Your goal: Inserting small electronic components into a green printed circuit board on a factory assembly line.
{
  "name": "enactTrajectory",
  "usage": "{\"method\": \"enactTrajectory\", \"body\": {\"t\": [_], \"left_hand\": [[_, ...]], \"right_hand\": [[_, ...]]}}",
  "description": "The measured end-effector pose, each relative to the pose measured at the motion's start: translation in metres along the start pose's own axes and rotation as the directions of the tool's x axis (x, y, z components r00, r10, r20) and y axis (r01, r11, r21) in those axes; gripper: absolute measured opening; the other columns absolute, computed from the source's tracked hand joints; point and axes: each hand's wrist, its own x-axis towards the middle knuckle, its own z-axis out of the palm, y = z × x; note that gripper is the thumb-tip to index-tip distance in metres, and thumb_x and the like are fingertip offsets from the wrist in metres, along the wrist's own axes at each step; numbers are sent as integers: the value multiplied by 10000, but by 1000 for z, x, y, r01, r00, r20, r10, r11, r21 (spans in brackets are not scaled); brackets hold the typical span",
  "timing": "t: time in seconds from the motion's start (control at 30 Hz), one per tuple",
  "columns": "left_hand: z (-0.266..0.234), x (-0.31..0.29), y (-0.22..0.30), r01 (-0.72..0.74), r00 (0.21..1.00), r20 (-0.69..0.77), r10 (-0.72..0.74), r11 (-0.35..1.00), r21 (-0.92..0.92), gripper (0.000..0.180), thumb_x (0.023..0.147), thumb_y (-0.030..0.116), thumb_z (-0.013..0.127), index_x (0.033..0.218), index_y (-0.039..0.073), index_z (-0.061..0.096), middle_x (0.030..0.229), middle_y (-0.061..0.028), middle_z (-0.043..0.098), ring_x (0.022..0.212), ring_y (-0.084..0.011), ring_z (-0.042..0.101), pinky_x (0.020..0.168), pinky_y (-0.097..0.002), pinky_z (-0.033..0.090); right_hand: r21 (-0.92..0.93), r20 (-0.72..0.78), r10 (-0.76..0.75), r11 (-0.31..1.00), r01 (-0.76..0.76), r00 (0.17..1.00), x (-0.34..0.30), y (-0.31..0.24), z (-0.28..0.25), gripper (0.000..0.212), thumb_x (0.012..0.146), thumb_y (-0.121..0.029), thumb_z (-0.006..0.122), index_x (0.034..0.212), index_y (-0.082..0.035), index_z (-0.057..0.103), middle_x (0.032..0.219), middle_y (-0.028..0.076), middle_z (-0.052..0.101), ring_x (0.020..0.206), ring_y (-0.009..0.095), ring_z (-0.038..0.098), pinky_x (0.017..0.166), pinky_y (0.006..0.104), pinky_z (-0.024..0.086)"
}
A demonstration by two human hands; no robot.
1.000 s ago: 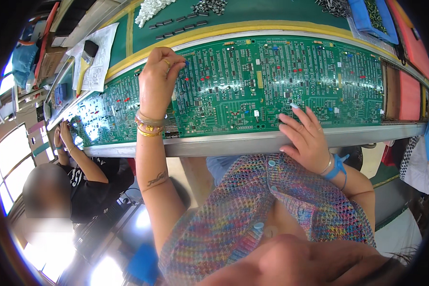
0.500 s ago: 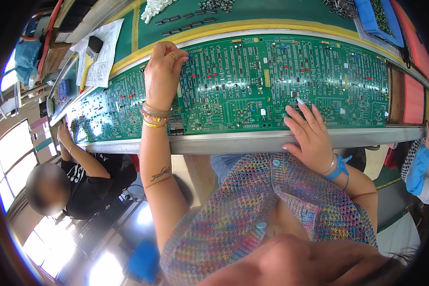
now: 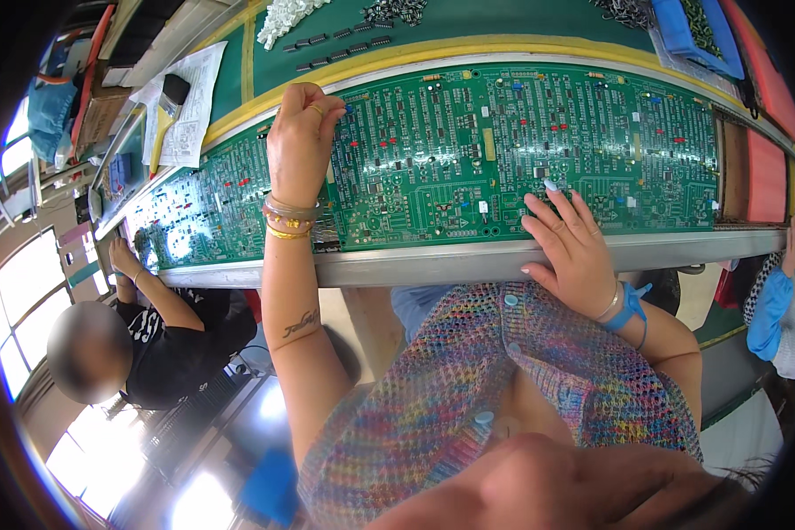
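My left hand (image 3: 299, 146) is over the upper left corner of a green circuit board (image 3: 406, 199). Its thumb and forefinger are pinched together on a small blue component (image 3: 348, 109) at the board's surface. Fingers spread, my right hand (image 3: 570, 243) lies flat across the lower part of another circuit board (image 3: 592, 159) and the metal rail (image 3: 442, 267) along its near edge. Nothing is in that hand. Both boards carry rows of tiny parts, with some red and blue ones standing out.
Beyond the boards lie black chips (image 3: 337, 55), white parts (image 3: 287, 19) and a blue bin (image 3: 698, 40) of small parts. A brush (image 3: 163, 124) rests on paper at left. A co-worker's hand (image 3: 125, 258) is at the far-left board; another person's hand (image 3: 792, 243) shows at right.
My left hand stays pinched at the same corner of the board, and my right hand keeps its place. The whole view shifts slightly. At left, the co-worker's hand has moved a little.
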Motion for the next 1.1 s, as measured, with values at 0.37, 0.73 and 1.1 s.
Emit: {"method": "enactTrajectory", "body": {"t": [0.37,0.73,1.1], "left_hand": [[-3,-1,3,-21,999,32,20,999,29,102,741,91,715,827,54,674,894,-45,556,730,-236,597,614,-342,488],[25,70,14,-224,968,-74,240,959,176,133,751,156,713,866,91,705,890,-57,601,857,-254,579,739,-358,473],[7,68,83,-415,909,-83,408,902,-118,87,767,61,696,850,68,673,855,-61,670,784,-242,640,728,-328,506]], "right_hand": [[8,-7,-5,1000,5,1000,1,1,0,550,737,-277,691,1201,-21,542,1369,127,466,1319,333,364,1100,489,263],[-9,-82,46,999,-47,996,-11,-3,-3,525,720,-250,703,1175,-35,557,1335,116,492,1297,325,386,1096,486,274],[-32,-283,196,976,-214,939,-59,8,-11,539,693,-249,717,1167,-43,563,1327,106,497,1252,303,419,1076,503,300]]}}
